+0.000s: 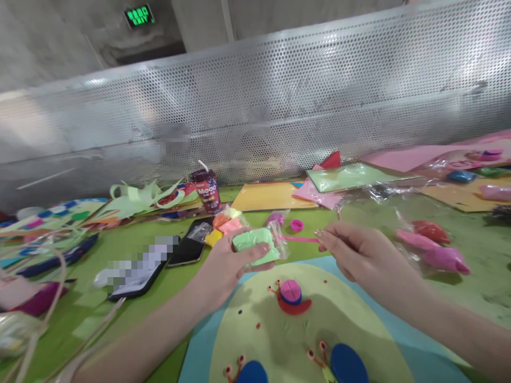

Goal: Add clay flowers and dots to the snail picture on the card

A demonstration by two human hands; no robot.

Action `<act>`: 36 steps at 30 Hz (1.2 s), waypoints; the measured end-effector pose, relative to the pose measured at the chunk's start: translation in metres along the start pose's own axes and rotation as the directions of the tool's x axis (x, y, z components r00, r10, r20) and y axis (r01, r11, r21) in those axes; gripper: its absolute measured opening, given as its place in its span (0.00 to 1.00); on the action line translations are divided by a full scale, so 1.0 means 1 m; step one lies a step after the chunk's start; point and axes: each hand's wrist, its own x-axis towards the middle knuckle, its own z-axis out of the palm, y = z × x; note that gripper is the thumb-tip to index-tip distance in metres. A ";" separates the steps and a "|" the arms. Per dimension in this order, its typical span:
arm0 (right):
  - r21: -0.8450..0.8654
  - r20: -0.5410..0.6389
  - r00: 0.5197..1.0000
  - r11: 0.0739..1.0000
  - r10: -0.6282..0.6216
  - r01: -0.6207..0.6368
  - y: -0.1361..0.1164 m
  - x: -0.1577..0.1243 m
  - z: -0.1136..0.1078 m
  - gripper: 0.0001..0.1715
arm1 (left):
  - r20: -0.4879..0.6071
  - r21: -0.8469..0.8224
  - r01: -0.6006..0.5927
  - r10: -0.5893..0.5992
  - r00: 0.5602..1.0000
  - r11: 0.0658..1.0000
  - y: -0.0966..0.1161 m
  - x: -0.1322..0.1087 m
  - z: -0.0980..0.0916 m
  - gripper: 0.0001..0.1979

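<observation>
One clear bag (282, 239), green clay (248, 240) inside, gripped by left hand (227, 261) | right hand (346, 243) pinching pink strip (301, 239) | cup (206, 192) with straw (203, 165)

A perforated metal screen (279, 90) (shiny in patches) backs the green table (136, 234), below a lit exit sign (139, 16).

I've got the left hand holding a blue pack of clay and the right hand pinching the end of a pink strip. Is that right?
Not quite: the colour is wrong. The head view shows the left hand holding a light green pack of clay; the right hand is indeed pinching the end of a pink strip.
</observation>
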 end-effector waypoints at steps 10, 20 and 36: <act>0.113 0.173 0.984 0.991 0.049 -0.069 0.003 -0.001 0.008 0.17 | 0.036 0.052 0.028 -0.030 0.999 0.998 -0.004 -0.001 -0.001 0.15; 0.141 0.079 0.992 0.984 0.100 -0.111 0.004 -0.001 0.004 0.19 | -0.004 0.018 0.029 -0.029 1.000 0.999 0.000 0.000 0.001 0.17; -0.077 -0.098 0.995 0.997 -0.007 0.000 0.015 0.021 -0.012 0.18 | -0.068 -0.023 0.010 -0.011 0.998 1.000 0.002 0.000 0.002 0.16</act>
